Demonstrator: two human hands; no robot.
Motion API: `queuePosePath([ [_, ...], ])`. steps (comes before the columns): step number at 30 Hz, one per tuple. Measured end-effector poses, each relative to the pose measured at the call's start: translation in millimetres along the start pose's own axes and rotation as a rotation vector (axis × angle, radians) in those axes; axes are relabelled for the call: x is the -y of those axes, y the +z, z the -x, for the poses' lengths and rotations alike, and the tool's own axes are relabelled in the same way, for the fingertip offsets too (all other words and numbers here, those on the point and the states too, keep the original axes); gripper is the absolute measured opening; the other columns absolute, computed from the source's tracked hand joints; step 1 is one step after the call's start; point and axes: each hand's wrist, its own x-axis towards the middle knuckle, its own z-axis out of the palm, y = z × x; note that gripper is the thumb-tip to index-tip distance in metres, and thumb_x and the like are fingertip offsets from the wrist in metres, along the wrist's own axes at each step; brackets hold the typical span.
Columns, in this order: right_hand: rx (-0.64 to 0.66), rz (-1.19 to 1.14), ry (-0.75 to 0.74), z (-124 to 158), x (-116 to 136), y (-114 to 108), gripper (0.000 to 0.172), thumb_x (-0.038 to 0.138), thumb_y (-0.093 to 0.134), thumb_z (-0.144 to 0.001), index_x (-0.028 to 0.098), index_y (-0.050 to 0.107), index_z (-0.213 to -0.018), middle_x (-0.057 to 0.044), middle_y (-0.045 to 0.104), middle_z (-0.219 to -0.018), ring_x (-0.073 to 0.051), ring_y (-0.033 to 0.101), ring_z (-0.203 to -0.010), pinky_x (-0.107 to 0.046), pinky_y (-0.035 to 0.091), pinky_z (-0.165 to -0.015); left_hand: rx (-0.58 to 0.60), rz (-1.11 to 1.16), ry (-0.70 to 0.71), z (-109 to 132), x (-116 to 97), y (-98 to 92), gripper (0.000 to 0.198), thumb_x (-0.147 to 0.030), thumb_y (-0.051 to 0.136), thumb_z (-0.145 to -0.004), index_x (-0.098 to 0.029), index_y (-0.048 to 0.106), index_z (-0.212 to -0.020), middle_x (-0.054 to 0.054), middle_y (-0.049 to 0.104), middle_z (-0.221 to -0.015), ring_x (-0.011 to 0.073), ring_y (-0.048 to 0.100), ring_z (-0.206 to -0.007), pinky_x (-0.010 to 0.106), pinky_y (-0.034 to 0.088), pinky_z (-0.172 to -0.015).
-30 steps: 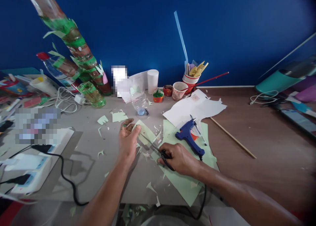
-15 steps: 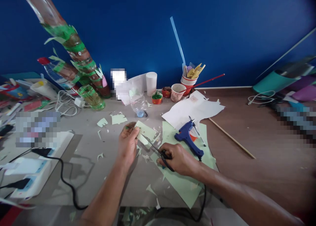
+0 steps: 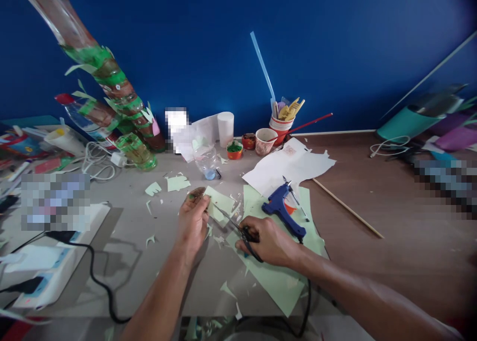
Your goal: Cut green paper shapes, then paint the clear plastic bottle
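Note:
Between the thumb and fingers of my left hand [image 3: 194, 217] is a piece of pale green paper [image 3: 222, 200], held above the table. My right hand [image 3: 270, 239] is closed around the handles of black scissors [image 3: 244, 234]. Their blades point up and left and lie against the green paper close to my left thumb. Paint smudges show on my left fingers. Beneath my right hand lies a larger green sheet [image 3: 283, 286], and on it rests a blue glue gun [image 3: 281, 207]. Small paper scraps [image 3: 228, 289] are scattered around both hands.
A white power strip [image 3: 80, 246] with plugs and cables lies at left. Behind stand a painted bottle tower [image 3: 119, 90], a clear cut bottle [image 3: 204, 157] and paper cups [image 3: 266, 141]. White paper [image 3: 294, 162] and a wooden stick [image 3: 348, 208] lie at right.
The whole view has shifted slightly. Both hands keep their grips, and the scissor blades stay at the green paper with little visible movement.

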Motion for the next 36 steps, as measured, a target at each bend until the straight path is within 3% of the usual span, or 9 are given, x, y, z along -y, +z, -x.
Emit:
queuePosePath([
  [10,-0.03,-0.015,0.027,-2,-6,4,0.021,0.031,0.064,-0.075,0.016,0.063,-0.09,0.002,0.055,-0.061,-0.012,0.047,-0.055,-0.022,0.033,-0.051,0.023,0.001,-0.048,6,8,4.9,0.043,-0.027,0.084,-0.058,-0.017,0.062,-0.093,-0.007,0.059,-0.061,0.0041,0.045,-0.043,0.018,0.034,-0.044],
  [16,-0.055,-0.062,0.04,-2,-11,6,0.028,0.034,0.064,-0.077,0.016,0.062,-0.098,0.0,0.061,-0.066,-0.013,0.053,-0.056,-0.023,0.037,-0.052,0.1,0.013,-0.105,12,10,9.6,0.036,-0.028,0.084,-0.058,-0.017,0.059,-0.082,-0.002,0.065,-0.066,0.0115,0.06,-0.054,0.023,0.044,-0.052],
  [21,-0.043,-0.069,0.039,-2,-6,4,0.019,0.031,0.064,-0.075,0.017,0.061,-0.088,0.004,0.054,-0.061,-0.011,0.048,-0.055,-0.022,0.032,-0.05,0.172,0.032,-0.147,15,14,11.5,0.027,-0.029,0.081,-0.063,-0.017,0.062,-0.078,0.001,0.069,-0.07,0.0146,0.064,-0.061,0.026,0.049,-0.059],
  [29,-0.028,-0.143,0.021,-2,-8,5,0.016,0.028,0.064,-0.075,0.018,0.055,-0.084,0.005,0.048,-0.061,-0.01,0.039,-0.056,-0.021,0.029,-0.05,0.244,0.052,-0.245,19,15,14.9,0.027,-0.029,0.082,-0.063,-0.015,0.067,-0.08,0.004,0.07,-0.072,0.017,0.066,-0.067,0.028,0.053,-0.063],
  [36,-0.006,-0.119,0.024,-2,-6,3,0.016,0.03,0.063,-0.075,0.018,0.054,-0.079,0.004,0.049,-0.061,-0.01,0.041,-0.055,-0.022,0.028,-0.049,0.279,0.085,-0.288,23,13,18.2,0.027,-0.029,0.083,-0.062,-0.016,0.067,-0.079,0.004,0.07,-0.074,0.0191,0.067,-0.071,0.032,0.054,-0.067],
])
